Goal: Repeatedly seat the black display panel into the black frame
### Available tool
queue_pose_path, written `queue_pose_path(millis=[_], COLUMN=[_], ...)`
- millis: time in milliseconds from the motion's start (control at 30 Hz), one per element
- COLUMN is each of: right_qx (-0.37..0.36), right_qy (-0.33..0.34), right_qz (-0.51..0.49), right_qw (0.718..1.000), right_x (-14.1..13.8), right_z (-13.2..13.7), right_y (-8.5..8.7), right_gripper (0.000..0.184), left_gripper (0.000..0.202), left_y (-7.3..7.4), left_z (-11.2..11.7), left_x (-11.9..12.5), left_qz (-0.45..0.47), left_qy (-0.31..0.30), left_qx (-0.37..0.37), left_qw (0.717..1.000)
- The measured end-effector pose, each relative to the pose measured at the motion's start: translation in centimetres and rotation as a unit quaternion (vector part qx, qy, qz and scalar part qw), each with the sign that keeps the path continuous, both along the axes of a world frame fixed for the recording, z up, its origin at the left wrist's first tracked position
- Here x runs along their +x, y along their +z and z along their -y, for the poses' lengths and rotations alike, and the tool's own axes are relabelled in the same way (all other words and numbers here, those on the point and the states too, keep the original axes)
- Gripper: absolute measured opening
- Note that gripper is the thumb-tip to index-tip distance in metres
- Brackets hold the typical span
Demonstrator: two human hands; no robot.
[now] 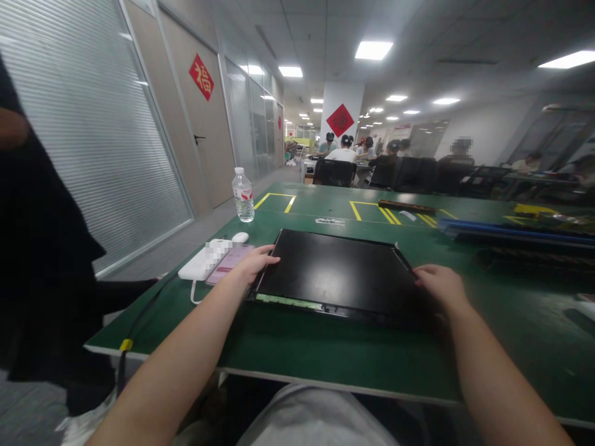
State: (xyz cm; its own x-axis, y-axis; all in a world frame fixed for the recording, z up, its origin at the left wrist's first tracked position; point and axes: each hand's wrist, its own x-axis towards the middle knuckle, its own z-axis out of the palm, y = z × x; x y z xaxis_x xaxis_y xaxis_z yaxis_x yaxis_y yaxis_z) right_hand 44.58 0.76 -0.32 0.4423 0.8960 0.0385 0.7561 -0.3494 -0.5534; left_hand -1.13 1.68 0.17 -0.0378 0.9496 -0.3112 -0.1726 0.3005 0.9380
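A black, glossy display panel [334, 272] lies nearly flat in front of me, with a green strip [288, 301] showing along its near edge. My left hand [258, 261] grips the panel's left edge, thumb on top and the other fingers partly hidden beneath or behind. At the opposite side, my right hand [439, 285] is closed at the right edge, fingertips pinching by a thin dark edge strip [403, 257] near the far right corner. Whether that strip is loose from the panel, I cannot tell.
On the green table [325, 359] to the left are a phone [230, 263], a white device [199, 260], a mouse-like white object [240, 237] and a water bottle [243, 197]. Blue-edged long parts [506, 234] lie right. A person in black [41, 248] stands left; others sit beyond.
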Motion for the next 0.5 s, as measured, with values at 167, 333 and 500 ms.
queue_pose_path(millis=[167,333,500], right_qx=[-0.007,0.001,0.011], right_qy=[0.009,0.011,0.010], right_qz=[-0.001,-0.012,-0.008], right_qw=[1.000,1.000,1.000], right_x=[-0.2,-0.1,-0.2], right_z=[-0.1,-0.1,-0.2], right_y=[-0.2,-0.4,-0.6], right_gripper=[0.030,0.031,0.031], left_gripper=[0.072,0.062,0.066], left_y=[0.3,0.5,1.1], left_z=[0.0,0.1,0.6], left_x=[-0.3,-0.4,-0.1], left_qz=[-0.005,-0.003,-0.048], left_qy=[0.015,0.004,0.014], left_qx=[-0.001,0.021,0.001], left_qw=[1.000,1.000,0.999])
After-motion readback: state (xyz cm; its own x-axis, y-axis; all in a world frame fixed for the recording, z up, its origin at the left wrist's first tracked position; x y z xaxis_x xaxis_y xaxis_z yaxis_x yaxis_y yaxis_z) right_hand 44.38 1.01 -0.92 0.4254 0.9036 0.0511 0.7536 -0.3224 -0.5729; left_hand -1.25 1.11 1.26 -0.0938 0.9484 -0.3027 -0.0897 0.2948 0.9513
